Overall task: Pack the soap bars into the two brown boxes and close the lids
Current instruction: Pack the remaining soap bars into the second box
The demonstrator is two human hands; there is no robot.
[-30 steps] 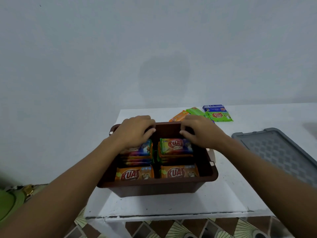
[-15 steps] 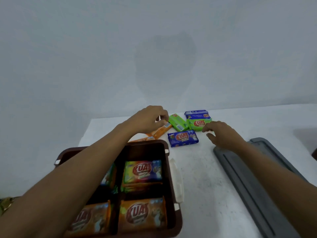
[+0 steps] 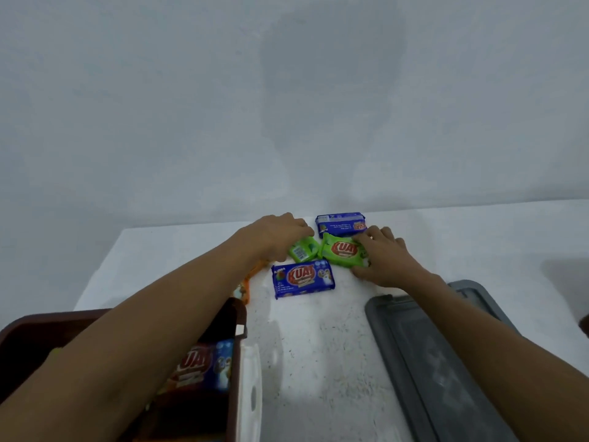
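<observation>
Several wrapped soap bars lie at the far side of the white table (image 3: 318,362). My left hand (image 3: 277,236) curls over the far end of a green soap bar (image 3: 302,250) that lies barcode side up. My right hand (image 3: 382,258) grips a second green soap bar (image 3: 342,250), the one with the KUAT label up, fingers above and thumb below. A blue soap bar (image 3: 302,279) lies just in front of them, and another blue bar (image 3: 341,223) lies behind. My left forearm partly hides an orange bar (image 3: 244,283). The open brown box (image 3: 237,314) at bottom left holds packed bars.
A grey lid (image 3: 430,352) lies flat on the table at the right, under my right forearm. A white latch (image 3: 251,381) hangs on the box's right side. A dark brown edge (image 3: 585,325) shows at the far right. The wall is close behind the bars.
Both hands left the box and reached forward to the loose bars. The left hand moved from the orange bar onto a green one, and the right hand closed on the labelled green bar.
</observation>
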